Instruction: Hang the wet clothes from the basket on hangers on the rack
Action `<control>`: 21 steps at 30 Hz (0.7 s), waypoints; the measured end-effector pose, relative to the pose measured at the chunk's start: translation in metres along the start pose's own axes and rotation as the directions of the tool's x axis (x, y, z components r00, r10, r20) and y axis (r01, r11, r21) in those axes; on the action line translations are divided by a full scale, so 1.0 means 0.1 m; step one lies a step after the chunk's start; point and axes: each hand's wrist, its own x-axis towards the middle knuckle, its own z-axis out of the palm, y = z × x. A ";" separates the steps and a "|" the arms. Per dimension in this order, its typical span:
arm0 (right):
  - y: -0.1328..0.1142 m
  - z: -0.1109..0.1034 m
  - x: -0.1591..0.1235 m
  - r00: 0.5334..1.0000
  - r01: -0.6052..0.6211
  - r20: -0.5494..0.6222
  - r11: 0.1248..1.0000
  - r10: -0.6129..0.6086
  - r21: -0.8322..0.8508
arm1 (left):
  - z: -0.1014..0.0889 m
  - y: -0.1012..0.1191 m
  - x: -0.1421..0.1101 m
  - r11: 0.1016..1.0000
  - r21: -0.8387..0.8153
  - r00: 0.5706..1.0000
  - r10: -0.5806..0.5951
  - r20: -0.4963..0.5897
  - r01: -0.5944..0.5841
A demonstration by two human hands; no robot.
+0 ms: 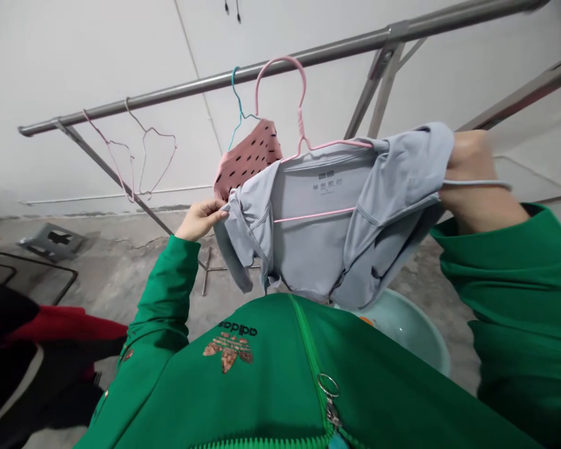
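Note:
A light grey zip jacket [308, 187] hangs spread on a pink hanger [302, 128], whose hook is up at the metal rail. The jacket's front is open, showing the printed inner neck and the hanger's lower bar. My left hand [203, 218] pinches the cloth at the left shoulder between thumb and fingers. On the far side, my right hand [470, 153] is bent into the raised right shoulder and sleeve, holding it up; cloth hides its fingertips. A thin grey band [477, 183] crosses my right wrist.
The metal rail [187, 86] crosses above on folding legs. A pink spotted garment [250, 156] hangs behind on a teal hanger [237, 103]. Two bare hangers [156, 156] hang left. A pale green basin [416, 330] is below; a grey stool [51, 242] and dark and red clothes [60, 324] are left.

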 end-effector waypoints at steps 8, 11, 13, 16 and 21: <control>0.05 -0.05 -0.01 0.992 0.044 -0.120 0.999 -0.042 0.014 | -0.09 -0.16 -0.01 0.993 0.094 0.995 -0.057 -0.081 0.064; 0.05 -0.09 -0.04 0.993 0.066 -0.107 0.995 -0.057 0.077 | -0.17 -0.20 -0.03 0.997 0.061 0.981 -0.033 -0.190 0.045; 0.05 -0.10 -0.07 0.995 0.054 -0.088 0.987 -0.041 0.154 | -0.29 -0.21 -0.01 1.000 0.023 0.958 0.004 -0.287 0.002; 0.05 -0.06 -0.09 0.996 0.008 -0.090 0.969 0.015 0.246 | -0.45 -0.24 0.07 0.998 0.015 0.932 -0.059 -0.357 0.068; 0.04 0.11 -0.07 0.994 -0.032 -0.085 0.934 0.066 0.355 | -0.33 -0.16 0.14 0.893 0.426 0.930 0.026 -0.367 0.143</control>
